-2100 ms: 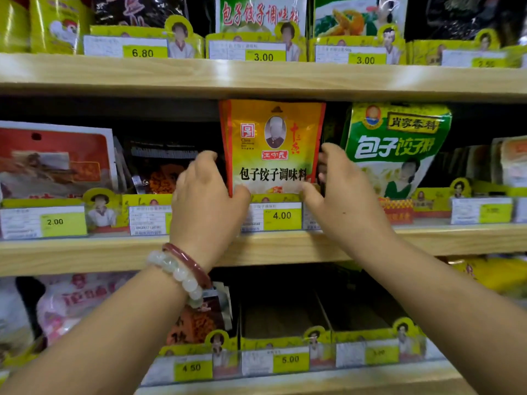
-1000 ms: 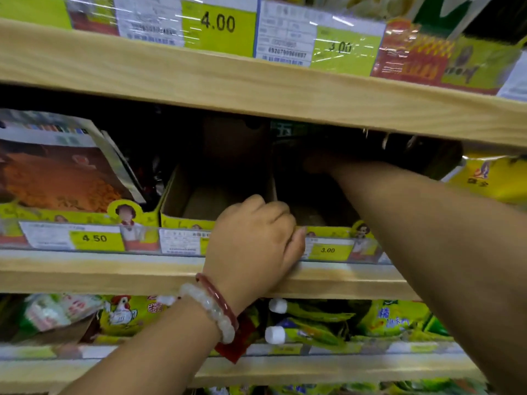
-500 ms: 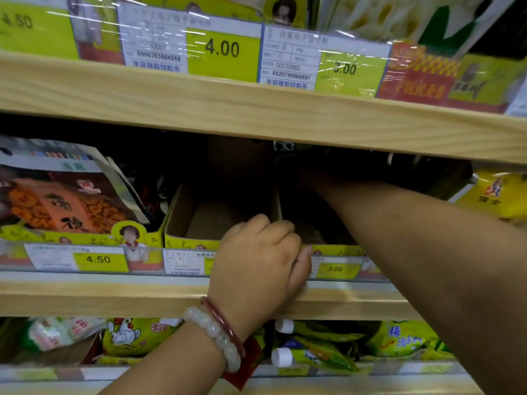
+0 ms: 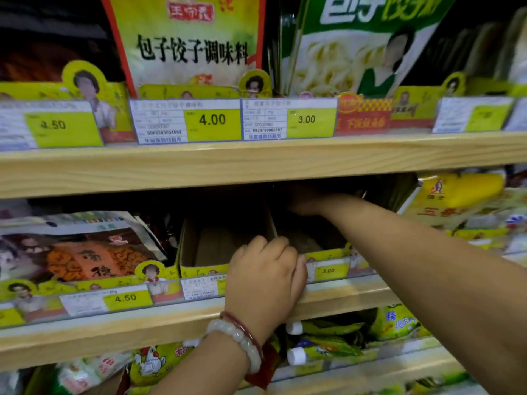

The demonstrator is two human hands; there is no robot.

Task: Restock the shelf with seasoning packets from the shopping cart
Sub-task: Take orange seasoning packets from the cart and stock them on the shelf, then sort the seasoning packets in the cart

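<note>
Left hand (image 4: pixel 263 276): fingers curled over the front lip of the cardboard tray (image 4: pixel 205 266) on the middle shelf (image 4: pixel 114 329), knuckles up, gripping that edge where two trays meet. Two bead bracelets (image 4: pixel 239 340) sit on the wrist, one pale, one dark red.

Right hand (image 4: pixel 302 202): reached deep under the upper shelf (image 4: pixel 256 163), at about 1 o'clock from the left hand, in shadow. I cannot tell whether it is open or closed, or whether it holds anything.

Right tray (image 4: pixel 328 253): just beside the first, at its 3 o'clock, with a 3.00 tag (image 4: pixel 328 270) on the front; the right forearm passes over it.

Yellow packet (image 4: pixel 188 44): standing upright on the upper shelf, at 12 o'clock from the left hand, behind the 4.00 tag (image 4: pixel 212 121).

Green packet (image 4: pixel 362 44): just beside the yellow one at its 3 o'clock, behind another 3.00 tag (image 4: pixel 306 119).

Orange packet (image 4: pixel 85 252): at 9 o'clock of the left hand, leaning back on the middle shelf over a 4.50 tag (image 4: pixel 125 298).

Lower shelf: green pouches with white caps (image 4: pixel 325 347) below the left wrist; a packet with a rooster (image 4: pixel 154 360) to their 9 o'clock.
</note>
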